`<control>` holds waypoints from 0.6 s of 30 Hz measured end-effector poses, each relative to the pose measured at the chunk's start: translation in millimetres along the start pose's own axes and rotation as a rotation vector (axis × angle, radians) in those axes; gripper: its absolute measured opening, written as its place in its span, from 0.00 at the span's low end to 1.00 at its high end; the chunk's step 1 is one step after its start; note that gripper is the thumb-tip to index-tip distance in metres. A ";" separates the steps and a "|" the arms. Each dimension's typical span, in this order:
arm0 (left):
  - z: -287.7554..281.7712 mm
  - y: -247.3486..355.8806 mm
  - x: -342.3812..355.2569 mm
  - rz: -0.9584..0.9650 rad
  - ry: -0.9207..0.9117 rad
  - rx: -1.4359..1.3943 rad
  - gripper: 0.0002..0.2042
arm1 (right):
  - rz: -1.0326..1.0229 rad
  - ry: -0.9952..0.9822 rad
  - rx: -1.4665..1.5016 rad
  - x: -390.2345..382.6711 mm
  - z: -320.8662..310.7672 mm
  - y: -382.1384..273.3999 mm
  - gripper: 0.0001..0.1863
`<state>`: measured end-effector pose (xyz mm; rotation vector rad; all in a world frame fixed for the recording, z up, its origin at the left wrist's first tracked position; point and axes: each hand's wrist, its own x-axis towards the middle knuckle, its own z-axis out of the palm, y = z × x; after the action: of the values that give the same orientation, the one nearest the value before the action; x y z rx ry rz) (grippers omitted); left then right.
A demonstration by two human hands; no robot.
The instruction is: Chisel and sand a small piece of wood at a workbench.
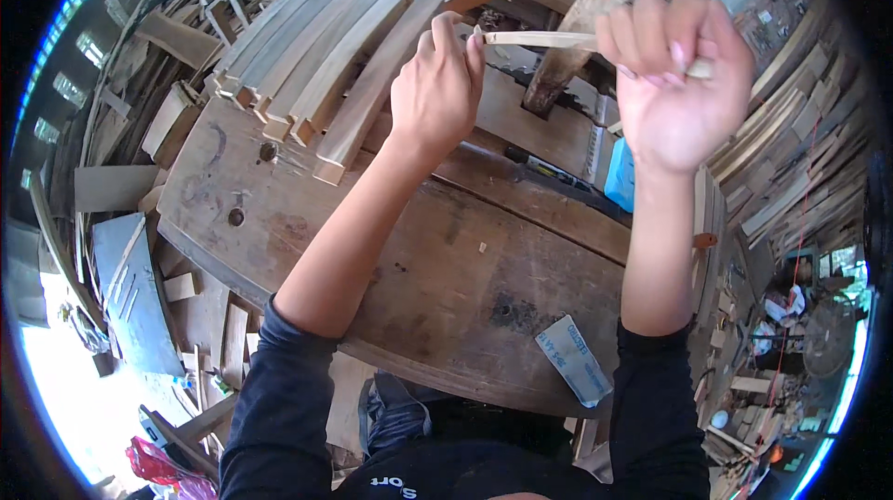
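Observation:
A thin, pale wooden strip is stretched nearly level between my two raised hands, above the far side of the workbench. Its left end is pinched between the thumb and fingers of my left hand. My right hand is closed in a fist around the other end, palm side toward me, and a pale bit of wood shows between the fingers. Just left of my left hand, several sawn wooden boards lie side by side on the bench. Behind the strip, a rough wooden post leans at a slant.
A small blue-and-white carton rests near the bench's front edge. Beside my right wrist is a bright blue object. Timber piles crowd the right side, and a grey panel leans among wood pieces at left.

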<state>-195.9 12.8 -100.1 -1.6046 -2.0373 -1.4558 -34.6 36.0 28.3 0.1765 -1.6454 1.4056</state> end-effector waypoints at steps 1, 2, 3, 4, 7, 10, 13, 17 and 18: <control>2.2 4.1 -4.1 0.077 -0.013 -0.009 0.11 | 0.023 0.019 0.018 -5.5 -2.9 -8.9 0.19; 4.6 6.8 -7.0 0.156 -0.026 -0.020 0.09 | 0.036 -0.056 0.028 -9.2 -8.5 -17.6 0.20; 8.4 9.0 -10.5 0.226 -0.033 -0.030 0.07 | 0.033 -0.042 0.018 -14.3 -13.1 -22.9 0.20; 11.6 11.2 -14.1 0.254 -0.039 -0.043 0.07 | 0.054 -0.079 0.001 -19.4 -17.8 -28.6 0.20; 15.7 15.1 -20.9 0.339 -0.077 -0.096 0.06 | 0.078 -0.060 -0.037 -35.3 -29.2 -42.2 0.20; 18.2 23.0 -26.2 0.377 -0.120 -0.160 0.05 | 0.098 -0.069 -0.017 -47.8 -34.6 -55.0 0.21; 18.9 36.6 -33.6 0.377 -0.169 -0.191 0.05 | 0.092 -0.060 0.004 -55.9 -41.3 -69.6 0.21; 17.3 44.6 -37.4 0.379 -0.227 -0.249 0.05 | 0.099 -0.028 0.050 -62.6 -45.3 -76.4 0.20; 16.2 44.1 -36.0 0.393 -0.228 -0.269 0.05 | 0.098 -0.023 0.048 -62.7 -45.6 -77.1 0.20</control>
<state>-138.7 -0.8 -105.9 -2.2169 -1.5411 -1.4976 73.5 20.9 33.8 0.1414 -1.6596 1.5232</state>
